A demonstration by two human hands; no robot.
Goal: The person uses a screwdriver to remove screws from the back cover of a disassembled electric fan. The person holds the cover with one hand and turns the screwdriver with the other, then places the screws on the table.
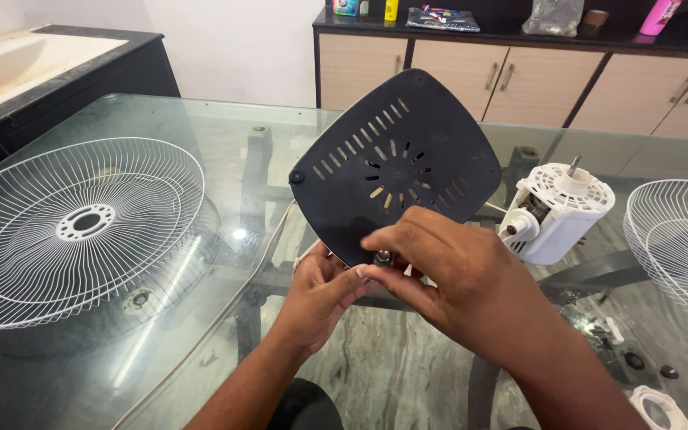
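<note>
Glass-topped table (201, 119), marble floor visible through it; beige cabinets (447, 68) along the back wall, sink (9, 60) at far left. Dark vented cover (396, 163), rounded-square, slotted, is held tilted above the table's middle, its lower edge down toward the person. Left hand (320, 291) sits below that lower edge, fingers curled up around it from underneath, gripping. Right hand (439, 267) comes in from the right, in front of the cover, thumb and fingertips pinched on a small metal fastener (382, 257) at the cover's bottom edge; the two hands touch there. White fan motor (555, 211) stands just right of the cover, behind the right hand. White wire fan guard (81, 227) lies flat well to the left; second guard (682, 239) at the right edge. White plastic ring (658, 406) lies near the bottom right corner.
</note>
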